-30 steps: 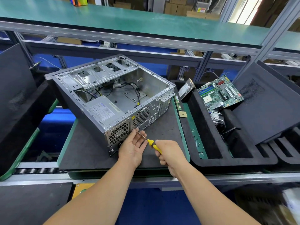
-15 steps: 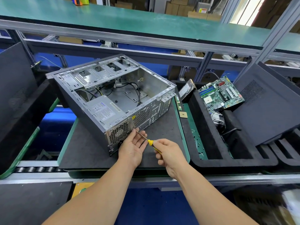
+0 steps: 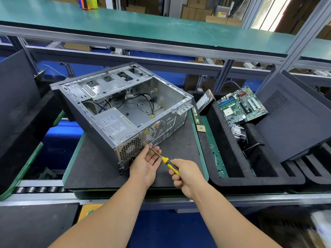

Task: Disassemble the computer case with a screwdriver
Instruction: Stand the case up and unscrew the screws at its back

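The computer case (image 3: 121, 111) lies on its side, open face up, on the dark padded surface (image 3: 179, 149), at about 11 o'clock from the hands. Right hand (image 3: 188, 173): grip closed around the yellow-and-black handle of the screwdriver (image 3: 165, 161). The shaft tip meets the case's rear panel beside the power supply (image 3: 114, 124) grille. Left hand (image 3: 146, 162): palm up, fingers relaxed under the shaft, holding nothing. A motherboard (image 3: 241, 104) sits in the foam tray (image 3: 223, 179) at 2 o'clock.
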